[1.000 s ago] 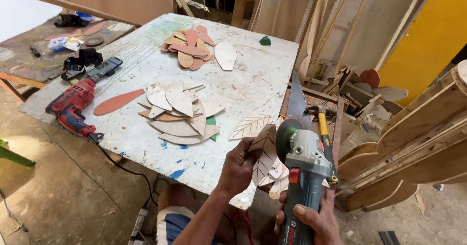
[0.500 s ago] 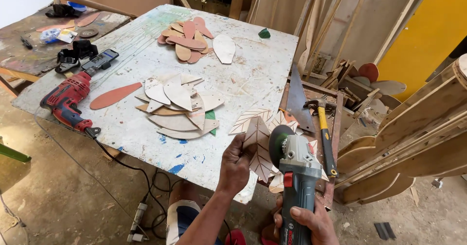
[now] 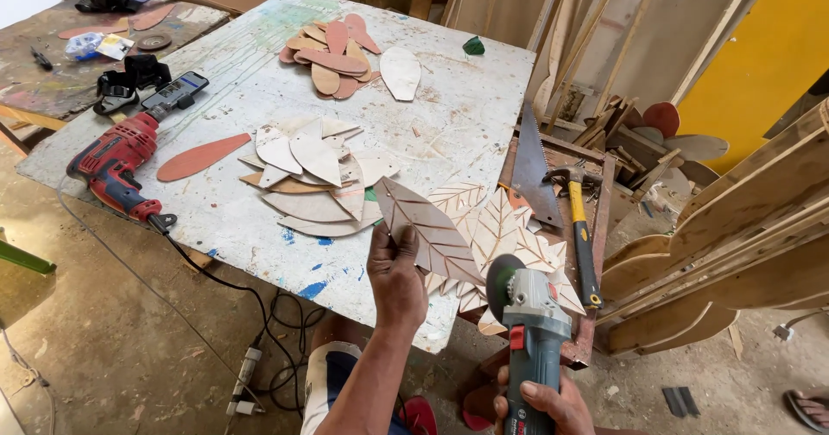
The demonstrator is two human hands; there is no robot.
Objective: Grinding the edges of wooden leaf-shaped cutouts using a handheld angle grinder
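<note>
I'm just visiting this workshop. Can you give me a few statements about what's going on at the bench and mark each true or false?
1. The left hand holds up a carved wooden leaf. True.
2. The right hand grips a hammer. False: it grips an angle grinder; the hammer lies to the right, beside the handsaw.
3. A red drill lies at the left edge of the white table. True.
4. The grinder's disc is pressed against the held leaf. False: it sits just below the leaf, and contact cannot be made out.
5. The far pile of leaf shapes is all white. False: mostly reddish and tan.
</note>
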